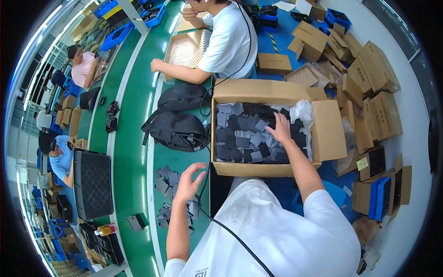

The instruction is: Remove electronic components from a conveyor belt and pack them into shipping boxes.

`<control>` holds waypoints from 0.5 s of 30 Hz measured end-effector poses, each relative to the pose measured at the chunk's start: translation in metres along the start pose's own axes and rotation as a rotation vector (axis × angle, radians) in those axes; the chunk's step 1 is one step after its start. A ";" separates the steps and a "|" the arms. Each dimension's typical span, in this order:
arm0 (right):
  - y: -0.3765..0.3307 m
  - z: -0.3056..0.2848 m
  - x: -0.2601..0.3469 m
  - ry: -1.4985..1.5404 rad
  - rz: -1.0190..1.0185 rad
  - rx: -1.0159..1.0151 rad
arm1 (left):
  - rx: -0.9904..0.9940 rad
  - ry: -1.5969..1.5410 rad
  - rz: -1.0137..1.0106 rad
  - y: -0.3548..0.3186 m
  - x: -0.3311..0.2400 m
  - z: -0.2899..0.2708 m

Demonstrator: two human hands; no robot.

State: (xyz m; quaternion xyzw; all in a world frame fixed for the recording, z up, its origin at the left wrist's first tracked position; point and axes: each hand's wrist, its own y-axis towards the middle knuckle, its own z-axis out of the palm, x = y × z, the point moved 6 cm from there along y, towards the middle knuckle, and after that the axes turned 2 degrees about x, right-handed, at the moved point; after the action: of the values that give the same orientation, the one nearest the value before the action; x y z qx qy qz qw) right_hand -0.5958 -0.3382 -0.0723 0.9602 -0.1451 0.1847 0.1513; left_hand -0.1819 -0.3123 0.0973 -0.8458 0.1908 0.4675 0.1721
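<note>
My right hand reaches over an open cardboard box with its fingers spread and nothing visible in them. Inside lie many thin dark grey and black square pieces, spread over clear plastic film. My left hand is held above the edge of the green bench, thumb and fingers apart, with no object seen between them. Just beside and below it, a loose heap of similar dark square pieces lies on the bench, partly hidden by my left hand and forearm.
Black backpacks lie on the bench beyond my left hand. A black cable runs across my front. A co-worker sits beyond the box with a carton. Cardboard boxes crowd the right side. A black crate stands across the bench.
</note>
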 end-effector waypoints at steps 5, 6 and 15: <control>-0.009 -0.002 0.046 -0.198 -0.019 0.077 | 0.178 0.082 0.103 0.069 0.003 0.044; -0.015 -0.004 0.054 -0.172 -0.040 0.092 | 0.271 0.088 0.027 0.085 0.006 0.054; 0.053 0.005 0.063 0.188 0.036 0.364 | 0.118 0.822 0.224 0.126 0.058 0.139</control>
State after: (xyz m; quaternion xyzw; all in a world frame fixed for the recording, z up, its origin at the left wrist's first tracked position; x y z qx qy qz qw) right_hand -0.5556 -0.4024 -0.0392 0.9475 -0.1117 0.2993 -0.0150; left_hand -0.3151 -0.3655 -0.0369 -0.9245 0.3606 0.0960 0.0781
